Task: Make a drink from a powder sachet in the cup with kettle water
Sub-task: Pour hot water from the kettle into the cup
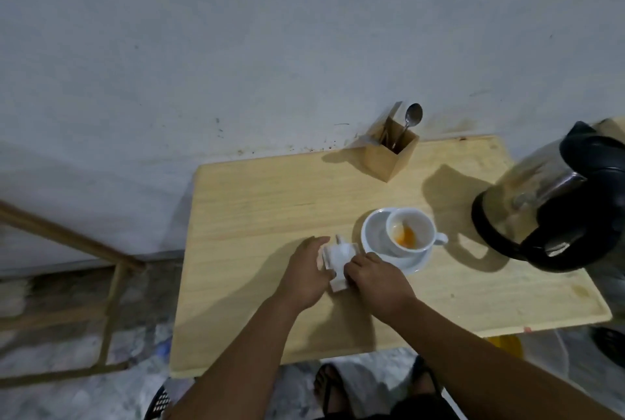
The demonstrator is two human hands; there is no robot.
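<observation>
Left hand (306, 276) first: its grip is closed around the left side of the white sachet (338, 259), just left of the cup (410, 232). The sachet lies crumpled on the wooden worktop (257, 216), touching both hands. Right hand (375, 276) next, fingers pinched on the sachet's right edge, just in front of the saucer (373, 233). The cup sits upright on that saucer, orange powder (406, 237) in its bottom, handle pointing right. Behind the cup, near the wall, a wooden holder (390, 157) with a spoon (413, 116) standing in it. Right of the cup, the kettle (554, 203), steel and black, upright.
</observation>
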